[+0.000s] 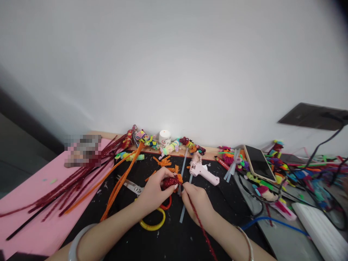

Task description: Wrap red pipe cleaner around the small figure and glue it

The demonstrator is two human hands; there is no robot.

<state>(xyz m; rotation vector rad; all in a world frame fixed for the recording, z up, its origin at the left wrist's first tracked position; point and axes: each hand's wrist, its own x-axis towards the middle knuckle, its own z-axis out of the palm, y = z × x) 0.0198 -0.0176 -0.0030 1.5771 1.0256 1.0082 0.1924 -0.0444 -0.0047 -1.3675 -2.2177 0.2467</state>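
My left hand [152, 188] is closed around a small wound body of glittery red pipe cleaner [170, 182] with an orange part at its right end. Close beside it, my right hand [199, 203] pinches a long red tinsel pipe cleaner [203, 230], whose tail hangs down across the wrist toward me. The pinched tip is hidden by the fingers. Under my left hand lie scissors with a yellow and red handle [152, 225]. Short orange pipe cleaner pieces [162, 162] are scattered just behind the hands. A pale pink glue gun [203, 172] rests to the right.
Translucent glue sticks [182, 214] lie on the black mat [130, 237]. Red pipe cleaners [78, 181] spread over a pink board [35, 224] at left. A white cup [164, 137] stands by the wall. At right are a phone [259, 162], cables, colourful pieces and a white power strip [320, 228].
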